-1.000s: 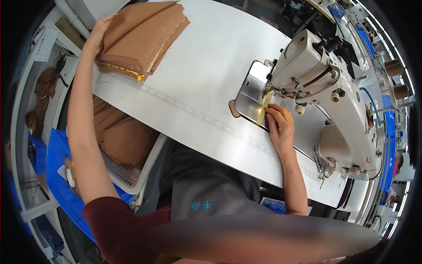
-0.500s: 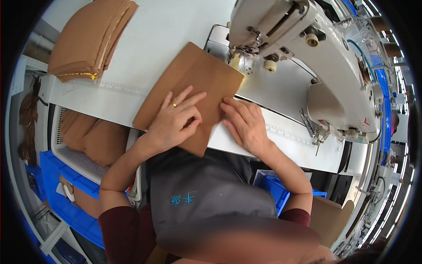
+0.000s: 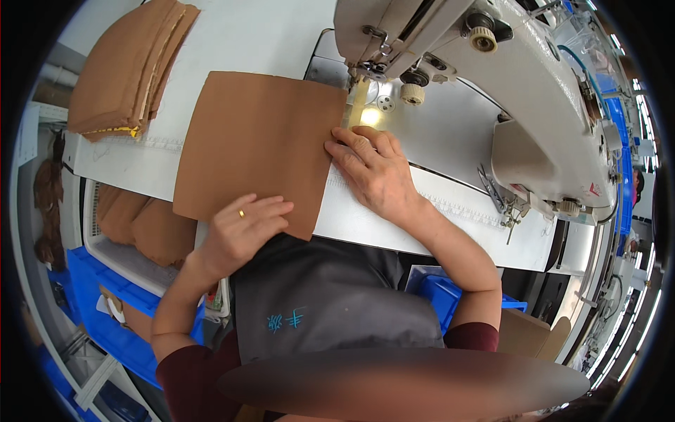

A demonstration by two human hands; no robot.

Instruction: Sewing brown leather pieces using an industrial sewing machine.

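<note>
A brown fabric panel lies flat on the white sewing table, its far right corner close to the needle area of a sewing machine. My left hand, with a gold ring, rests on the panel's near edge, fingers stretched out and flat. At the panel's right edge, my right hand has its bent fingers drawn together on the border, just nearer to me than the lit needle plate. The underside of the panel is hidden, and so is most of the right thumb.
A stack of brown panels lies at the far left. Below the table's left edge, a white basket holds more brown pieces above a blue crate. Thread snips lie by the machine's base. A blue bin stands under the table.
The panel has turned and flattened, its right edge now along the needle area. My left hand has slid down toward the near edge; my right hand has moved up and left along the border.
</note>
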